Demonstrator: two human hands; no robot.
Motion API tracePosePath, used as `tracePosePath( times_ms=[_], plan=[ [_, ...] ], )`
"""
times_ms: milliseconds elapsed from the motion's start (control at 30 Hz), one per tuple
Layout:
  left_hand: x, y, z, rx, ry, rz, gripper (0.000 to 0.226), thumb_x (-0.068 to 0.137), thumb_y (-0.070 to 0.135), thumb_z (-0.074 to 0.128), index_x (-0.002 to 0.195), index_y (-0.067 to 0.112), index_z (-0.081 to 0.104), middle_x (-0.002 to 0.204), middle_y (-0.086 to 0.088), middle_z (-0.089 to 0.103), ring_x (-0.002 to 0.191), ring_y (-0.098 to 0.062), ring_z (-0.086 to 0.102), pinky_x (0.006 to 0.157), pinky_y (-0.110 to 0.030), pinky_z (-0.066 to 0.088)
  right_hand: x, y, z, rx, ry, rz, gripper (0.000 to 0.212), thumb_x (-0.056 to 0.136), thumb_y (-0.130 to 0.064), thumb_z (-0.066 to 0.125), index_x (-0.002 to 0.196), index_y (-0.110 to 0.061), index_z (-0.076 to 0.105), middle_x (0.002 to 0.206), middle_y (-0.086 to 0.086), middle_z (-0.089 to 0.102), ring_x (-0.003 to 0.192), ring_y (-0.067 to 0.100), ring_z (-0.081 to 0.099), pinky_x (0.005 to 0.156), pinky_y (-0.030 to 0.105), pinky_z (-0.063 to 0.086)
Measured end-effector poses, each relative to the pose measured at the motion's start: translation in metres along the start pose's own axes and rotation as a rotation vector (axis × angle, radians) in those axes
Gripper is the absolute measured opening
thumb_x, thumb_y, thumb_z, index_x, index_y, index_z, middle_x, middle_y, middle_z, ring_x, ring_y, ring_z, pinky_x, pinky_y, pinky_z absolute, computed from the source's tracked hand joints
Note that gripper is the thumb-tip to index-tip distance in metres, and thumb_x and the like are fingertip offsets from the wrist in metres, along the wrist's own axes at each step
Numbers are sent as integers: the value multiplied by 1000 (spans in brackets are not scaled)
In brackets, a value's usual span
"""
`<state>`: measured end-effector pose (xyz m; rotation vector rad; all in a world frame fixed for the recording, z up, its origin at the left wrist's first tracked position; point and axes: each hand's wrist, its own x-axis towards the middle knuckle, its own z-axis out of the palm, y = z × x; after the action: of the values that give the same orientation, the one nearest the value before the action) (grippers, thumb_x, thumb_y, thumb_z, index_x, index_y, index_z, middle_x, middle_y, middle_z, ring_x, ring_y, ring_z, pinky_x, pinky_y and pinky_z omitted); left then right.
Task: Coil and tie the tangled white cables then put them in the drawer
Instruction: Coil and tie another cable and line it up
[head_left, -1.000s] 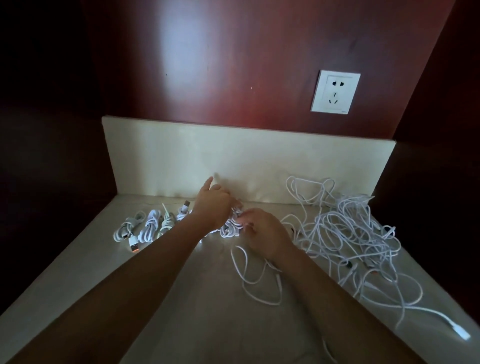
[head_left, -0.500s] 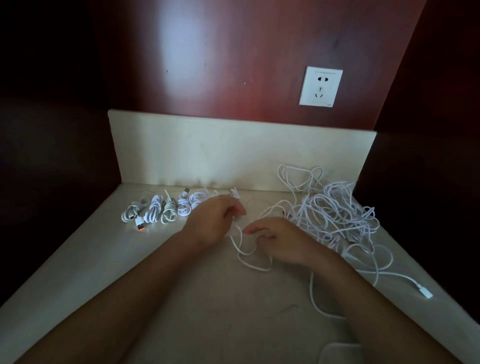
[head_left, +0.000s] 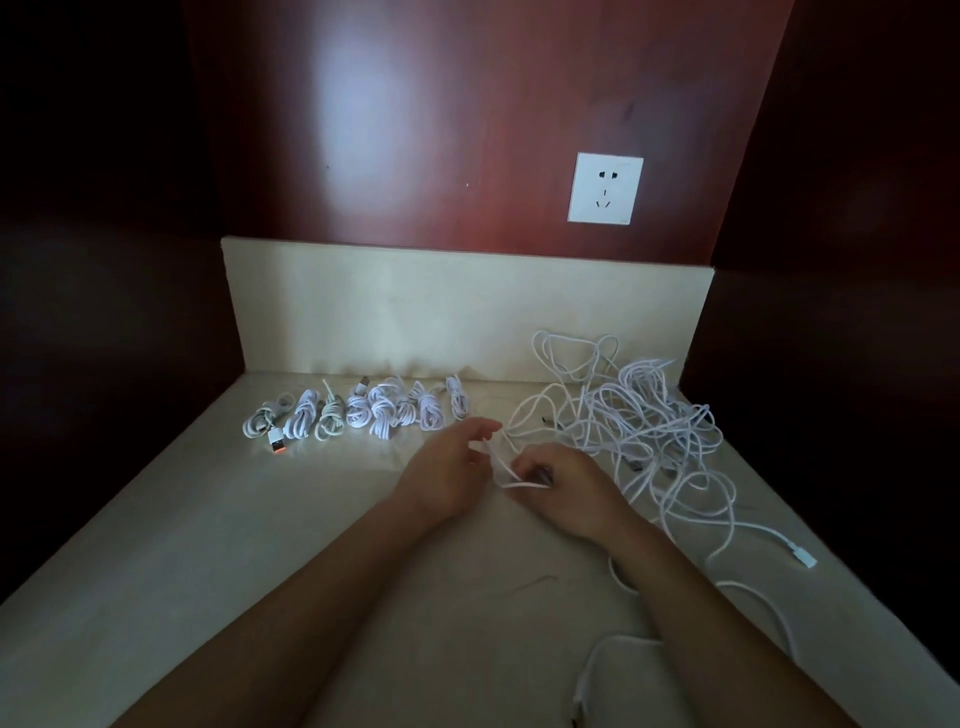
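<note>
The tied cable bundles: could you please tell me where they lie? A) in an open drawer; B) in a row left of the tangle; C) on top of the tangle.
B: the tied cable bundles sit side by side at the back, left of the tangled cables.

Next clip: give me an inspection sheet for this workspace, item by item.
Surface: beige countertop, dimly lit.
Job's things: row of tied coils at back left; tangled pile at right; no drawer in view.
Clutter: thin dark mark or strand near the front, cannot tell which.
Grippers: right hand pinches the loose cable; left hand beside it, grip unclear.
Cables: loose cable folded between the hands; white plug end at right front.
Surroundings: cream backsplash, dark red panelling, white wall socket.
</note>
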<state>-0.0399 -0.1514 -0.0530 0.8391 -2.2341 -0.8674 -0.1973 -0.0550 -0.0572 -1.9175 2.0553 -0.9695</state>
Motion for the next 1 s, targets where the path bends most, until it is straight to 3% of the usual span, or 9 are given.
tracePosePath(
  times_ms=[133, 267, 367, 433, 500, 667, 800, 900, 1000],
  plan=[
    [11, 11, 21, -55, -29, 5, 50, 77, 5, 57, 123, 25, 60, 122, 2, 65, 108, -10, 64, 97, -35, 51, 3, 24, -7, 90, 38, 48, 17, 78, -47, 72, 83, -30, 71, 87, -11, 70, 84, 6, 64, 79, 34, 52],
    [18, 25, 37, -77, 103, -29, 31, 85, 18, 65, 114, 31, 64, 113, 8, 66, 94, -6, 67, 88, -33, 54, 6, 35, -18, 323, 44, 60, 26, 75, -17, 85, 95, -14, 70, 95, -5, 71, 90, 2, 67, 82, 19, 50],
    [17, 26, 35, -16, 185, -71, 16, 88, 22, 64, 90, 37, 67, 91, 12, 69, 79, -3, 64, 78, -29, 53, 2, 36, -20, 448, 101, 24, 30, 67, -10, 89, 77, -15, 62, 93, 2, 71, 91, 2, 67, 79, 14, 48],
    [14, 22, 30, 7, 211, -107, 19, 88, 21, 63, 84, 39, 68, 84, 12, 67, 74, 0, 61, 75, -26, 50, 3, 35, -21, 399, 175, -45, 33, 63, -20, 90, 65, -27, 57, 91, 0, 68, 92, 4, 64, 79, 14, 46],
    [12, 18, 24, 37, 252, -121, 21, 88, 19, 64, 87, 38, 70, 88, 10, 60, 73, 2, 57, 74, -22, 45, 4, 29, -25, 336, 179, -85, 31, 60, -31, 85, 60, -35, 55, 81, -4, 61, 82, 8, 60, 74, 21, 46],
    [6, 7, 10, 23, 321, -150, 17, 88, 19, 67, 98, 32, 71, 73, 8, 50, 59, 0, 49, 58, -12, 35, 3, 13, -29, 429, 27, -46, 21, 70, -26, 87, 63, -25, 68, 53, -9, 42, 50, 5, 38, 52, 24, 34],
    [-4, 8, 4, -172, 299, -158, 8, 90, 17, 68, 83, 19, 66, 55, 7, 49, 45, 0, 44, 51, -16, 38, 1, 5, -25, 490, 62, -8, 14, 81, -19, 79, 71, -13, 71, 44, -12, 44, 42, 1, 38, 48, 19, 33],
    [-9, 19, 2, -267, 234, -187, 42, 96, 32, 57, 60, 13, 60, 47, 2, 55, 43, -8, 47, 49, -22, 41, -1, 1, -25, 634, 95, 66, 20, 90, -15, 69, 84, 4, 67, 47, -5, 54, 39, 0, 44, 48, 14, 36],
    [-11, 31, 0, -329, 107, -248, 48, 97, 42, 52, 62, 14, 70, 57, -2, 65, 53, -8, 57, 54, -17, 44, -3, -11, -24, 698, 52, 58, 15, 92, -10, 66, 85, 4, 65, 51, 5, 56, 37, 0, 46, 45, 11, 35]
  ],
)
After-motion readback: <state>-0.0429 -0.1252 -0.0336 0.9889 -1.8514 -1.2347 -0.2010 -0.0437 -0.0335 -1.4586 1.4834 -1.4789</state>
